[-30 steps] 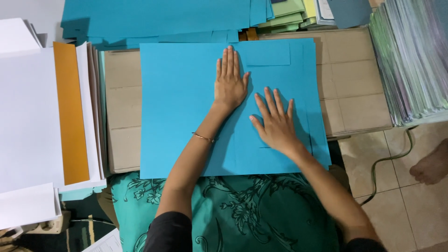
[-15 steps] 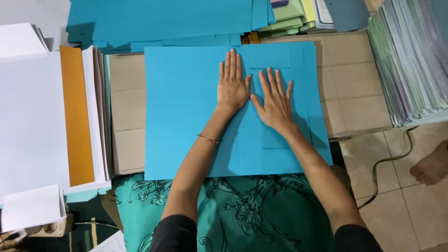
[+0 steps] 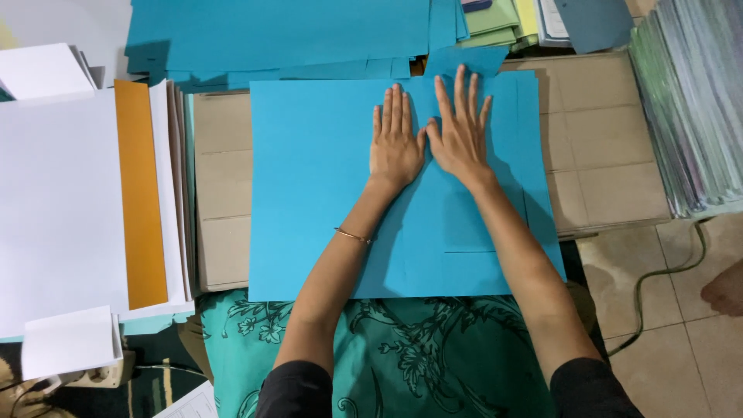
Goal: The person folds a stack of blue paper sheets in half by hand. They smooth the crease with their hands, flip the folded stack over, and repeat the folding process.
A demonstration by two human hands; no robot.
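Here a large blue sheet lies flat on a cardboard surface, spreading toward six o'clock beneath both hands; the right hand and left hand press it side by side, palms down, fingers extended toward twelve, gripping nothing.

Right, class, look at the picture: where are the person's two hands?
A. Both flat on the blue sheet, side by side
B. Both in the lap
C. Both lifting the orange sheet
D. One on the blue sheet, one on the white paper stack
A: the left hand and the right hand both lie palm down, fingers spread, next to each other on the blue sheet.
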